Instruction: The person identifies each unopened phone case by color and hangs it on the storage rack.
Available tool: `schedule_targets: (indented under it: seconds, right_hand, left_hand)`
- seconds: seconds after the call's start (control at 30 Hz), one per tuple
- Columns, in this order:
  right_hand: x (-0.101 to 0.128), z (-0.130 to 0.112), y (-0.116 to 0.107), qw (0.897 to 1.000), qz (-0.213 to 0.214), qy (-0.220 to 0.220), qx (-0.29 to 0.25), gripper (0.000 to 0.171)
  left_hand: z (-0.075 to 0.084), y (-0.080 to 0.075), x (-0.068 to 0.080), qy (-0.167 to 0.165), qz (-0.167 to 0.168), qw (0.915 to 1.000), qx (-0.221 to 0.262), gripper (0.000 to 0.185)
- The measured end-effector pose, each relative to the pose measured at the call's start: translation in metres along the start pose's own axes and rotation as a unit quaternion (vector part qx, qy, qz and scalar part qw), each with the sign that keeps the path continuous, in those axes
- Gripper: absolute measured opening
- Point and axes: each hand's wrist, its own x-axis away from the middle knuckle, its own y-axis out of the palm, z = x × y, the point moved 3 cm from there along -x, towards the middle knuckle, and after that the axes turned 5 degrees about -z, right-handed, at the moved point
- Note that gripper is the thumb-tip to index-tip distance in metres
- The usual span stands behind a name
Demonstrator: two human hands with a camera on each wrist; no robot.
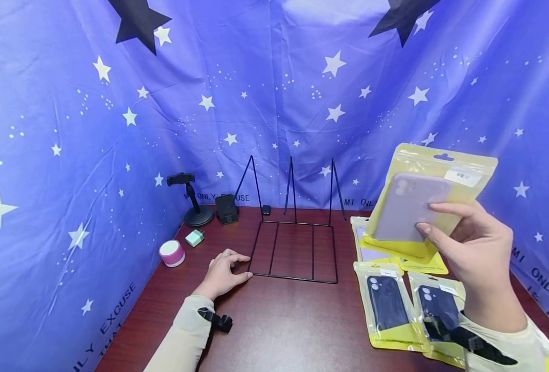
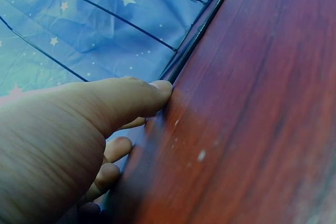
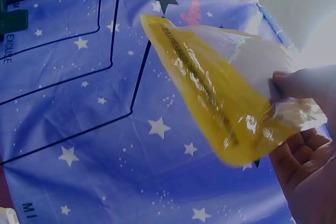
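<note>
Star curtain (image 1: pixel 274 77) behind, at 12. Dark red table (image 1: pixel 274 323) below it. Wire rack (image 1: pixel 295 223) stands towards 12. Several packets (image 1: pixel 390 310) lie around 3 to 4. Raised packet (image 1: pixel 462 188) at 2, well off the table and apart from the rack. Right hand (image 1: pixel 481 237) clamped on its 4 o'clock side. Left hand (image 1: pixel 223 274) at the rack's 8 o'clock corner, thumb and forefinger apart, tips touching wire. Lilac phone case (image 1: pixel 402 212) inside raised packet. Progress, by my reckoning: early; one packet up, none on the rack, the rest lying unhandled.
</note>
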Motion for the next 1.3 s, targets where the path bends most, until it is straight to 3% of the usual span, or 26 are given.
schedule_targets:
  seconds: [0.3,0.53,0.8,1.3]
  right_hand:
    - [0.0,-0.007,0.019,0.999,0.009,-0.031,-0.035,0.041]
    - [0.003,0.0,0.036,0.998,-0.026,-0.035,-0.053,0.042]
    - [0.015,0.016,0.05,0.998,-0.061,0.004,0.031,0.041]
    - [0.038,0.044,0.087,0.988,-0.097,0.058,0.104,0.051]
  left_hand:
    - [-0.001,0.0,0.0,0.005,0.006,1.0,0.001,0.043]
    - [-0.001,-0.001,0.001,0.005,0.006,1.0,0.004,0.042]
    - [-0.002,0.0,0.001,0.01,0.01,0.9999,0.004,0.041]
    - [-0.001,0.0,0.001,0.012,0.013,0.9998,0.006,0.041]
